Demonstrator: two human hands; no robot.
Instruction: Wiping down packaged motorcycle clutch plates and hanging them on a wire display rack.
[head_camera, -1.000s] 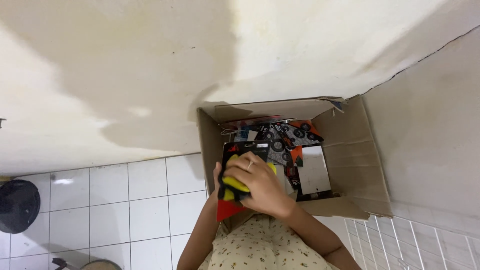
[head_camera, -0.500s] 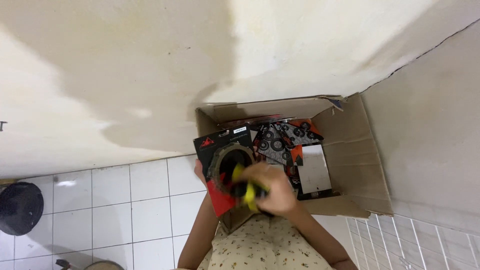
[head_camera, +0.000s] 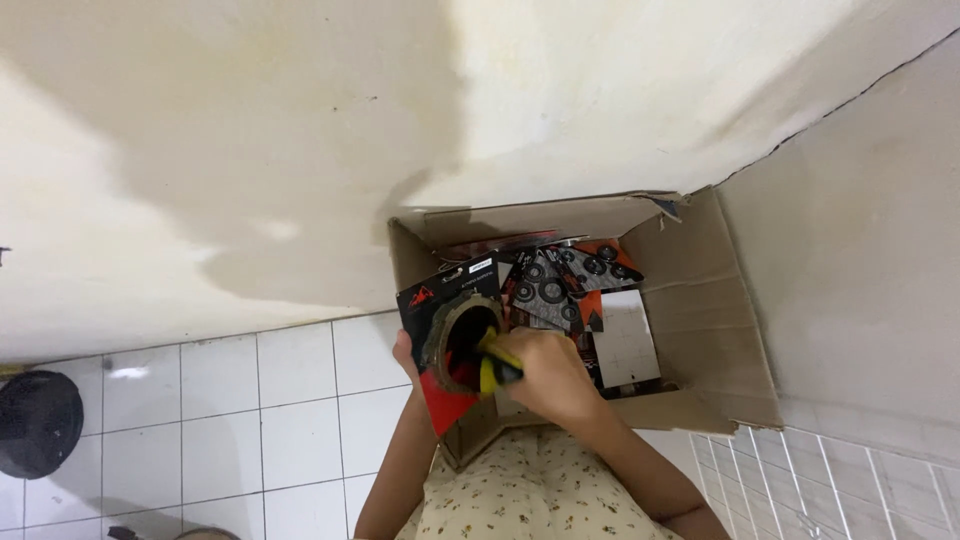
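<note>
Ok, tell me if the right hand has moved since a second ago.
Yes. The right hand, gripping a yellow-and-black tool, has dropped toward the near edge of the cardboard box, uncovering the red-and-black card pack that the left hand holds.

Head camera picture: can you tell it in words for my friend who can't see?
A person's left hand holds a black-and-red packet over an open cardboard box, while the right hand grips a yellow-and-black tool.

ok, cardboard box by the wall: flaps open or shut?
Open. The cardboard box has its flaps folded outward, and the black-and-red packs inside show from above.
</note>
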